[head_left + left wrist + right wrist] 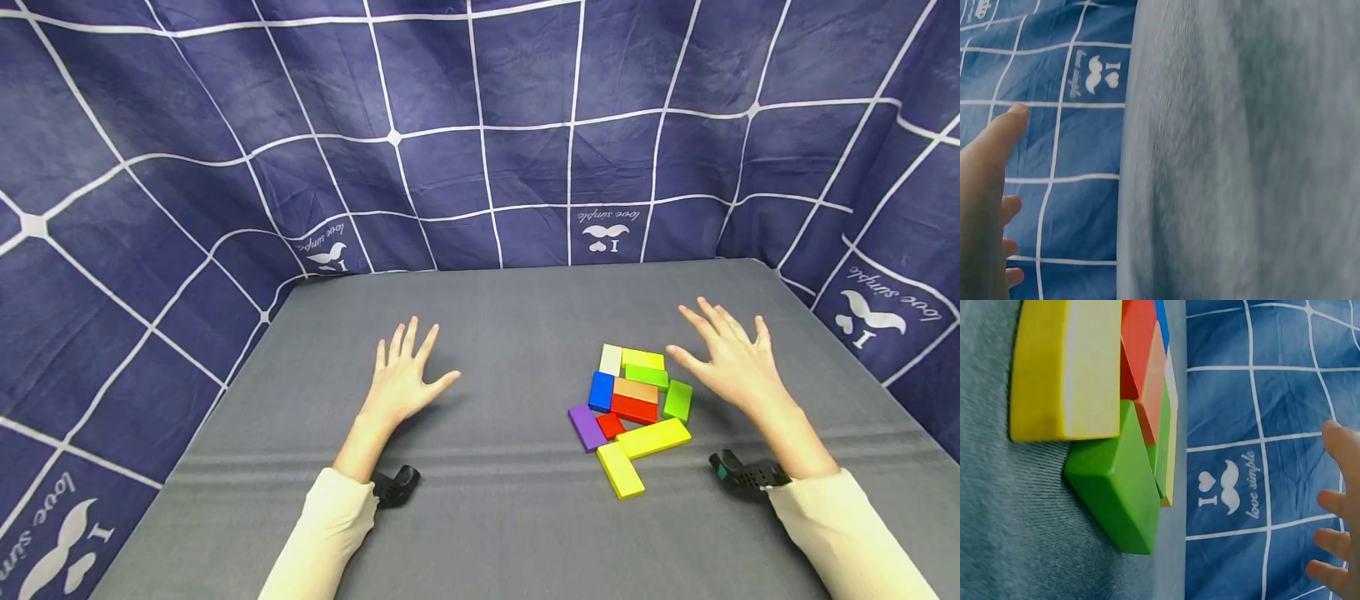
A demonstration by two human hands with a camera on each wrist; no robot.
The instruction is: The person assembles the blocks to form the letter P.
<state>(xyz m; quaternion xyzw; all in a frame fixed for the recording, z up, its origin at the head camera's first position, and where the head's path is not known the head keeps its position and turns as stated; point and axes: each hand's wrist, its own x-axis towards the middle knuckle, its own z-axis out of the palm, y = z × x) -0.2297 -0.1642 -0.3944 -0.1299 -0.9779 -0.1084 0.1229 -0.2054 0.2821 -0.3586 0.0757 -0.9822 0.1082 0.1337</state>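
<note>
My left hand (pixel 399 379) hovers over the left part of the grey table with its fingers spread, holding nothing. On the other side, my right hand (pixel 738 358) is held spread beside a cluster of coloured blocks, nearest to a green block (pixel 678 402). The cluster also has a purple block (pixel 587 427), a blue block (pixel 602 391), an orange block (pixel 635 390), a red block (pixel 634 409), a white block (pixel 611 360) and several yellow and green ones. Closest to me lies a yellow block (pixel 621 471). The right wrist view shows the green block (pixel 1116 481) large, apart from the fingers.
A grey cloth (pixel 495 517) covers the table. Dark blue fabric (pixel 525 167) with white grid lines hangs behind it and at both sides. Each wrist wears a black band, the left band (pixel 396 486) and the right band (pixel 750 472).
</note>
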